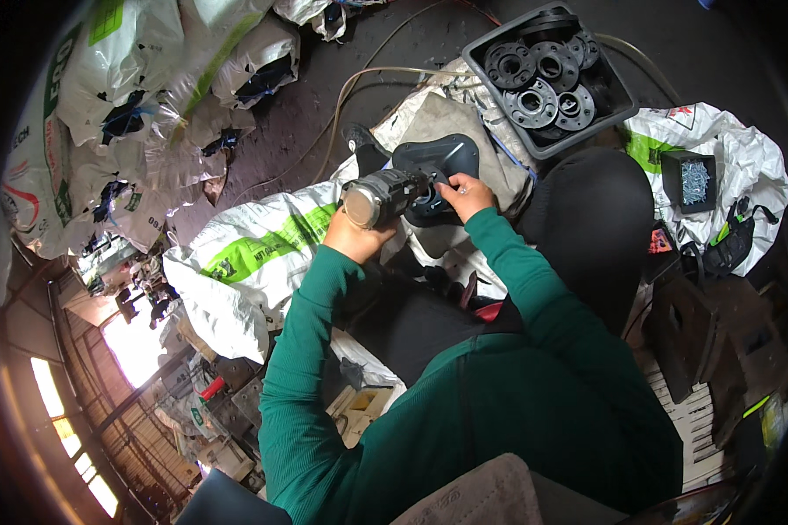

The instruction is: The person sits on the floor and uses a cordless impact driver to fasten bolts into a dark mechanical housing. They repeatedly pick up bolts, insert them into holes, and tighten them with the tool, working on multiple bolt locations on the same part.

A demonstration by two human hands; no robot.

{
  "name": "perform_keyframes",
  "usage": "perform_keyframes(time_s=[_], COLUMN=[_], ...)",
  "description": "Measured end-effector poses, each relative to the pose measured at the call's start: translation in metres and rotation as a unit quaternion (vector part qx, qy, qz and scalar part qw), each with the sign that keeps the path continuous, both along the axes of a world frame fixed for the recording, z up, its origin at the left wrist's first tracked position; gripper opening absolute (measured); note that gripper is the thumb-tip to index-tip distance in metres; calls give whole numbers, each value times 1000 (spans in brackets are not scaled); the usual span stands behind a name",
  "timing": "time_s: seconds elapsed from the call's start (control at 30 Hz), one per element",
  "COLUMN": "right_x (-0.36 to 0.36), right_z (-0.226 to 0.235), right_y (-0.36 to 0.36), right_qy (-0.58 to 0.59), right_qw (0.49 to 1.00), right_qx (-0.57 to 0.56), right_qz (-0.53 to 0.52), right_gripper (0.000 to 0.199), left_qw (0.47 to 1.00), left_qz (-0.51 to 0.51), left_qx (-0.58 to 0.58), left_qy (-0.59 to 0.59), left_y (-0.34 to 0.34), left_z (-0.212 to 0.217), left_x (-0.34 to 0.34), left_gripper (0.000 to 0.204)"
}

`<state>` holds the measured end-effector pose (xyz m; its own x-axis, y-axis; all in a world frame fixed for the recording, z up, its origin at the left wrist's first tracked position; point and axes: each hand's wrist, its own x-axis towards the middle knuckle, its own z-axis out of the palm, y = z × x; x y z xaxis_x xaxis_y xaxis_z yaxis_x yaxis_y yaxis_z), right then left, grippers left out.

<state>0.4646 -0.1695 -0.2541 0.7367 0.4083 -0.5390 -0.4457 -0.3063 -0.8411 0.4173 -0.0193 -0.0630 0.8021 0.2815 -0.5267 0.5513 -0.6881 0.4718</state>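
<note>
My left hand (356, 236) is wrapped around a power driver (383, 196) with a dark body and a round, tan-grey rear end. The driver's nose points right, at a black moulded part (446, 156) with a wide rounded base, which lies on a grey-beige cloth in front of me. My right hand (469, 196) is closed, its thumb and fingertips pinched at the driver's tip against the black part. Something small and shiny shows at those fingers, too small to name. The driver's body hides part of the black piece.
A grey crate (547, 150) of black round flanges stands at the far right. Further right, a small dark box of screws (695, 182) and black gloves (732, 248) rest on a white sack (749, 149). Stuffed white sacks (127, 61) crowd the left. A hose (346, 92) crosses the floor.
</note>
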Motion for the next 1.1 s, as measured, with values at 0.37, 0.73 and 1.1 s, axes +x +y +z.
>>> perform_keyframes(time_s=[0.37,0.73,1.1], right_x=[6,4,-11], right_z=[-5,22,16], right_y=[0,-20,-11], right_qy=[-36,-228,-313], right_qw=[998,973,941], right_qx=[25,-13,8], right_qz=[43,39,131], right_gripper=[28,33,16], left_qw=[999,969,941], left_qz=[42,181,283], left_qx=[-6,-134,-180], left_qy=[-25,-97,-43], left_y=[-5,-23,-36], left_z=[-7,22,15], left_x=[1,-47,-65], left_gripper=[40,32,22])
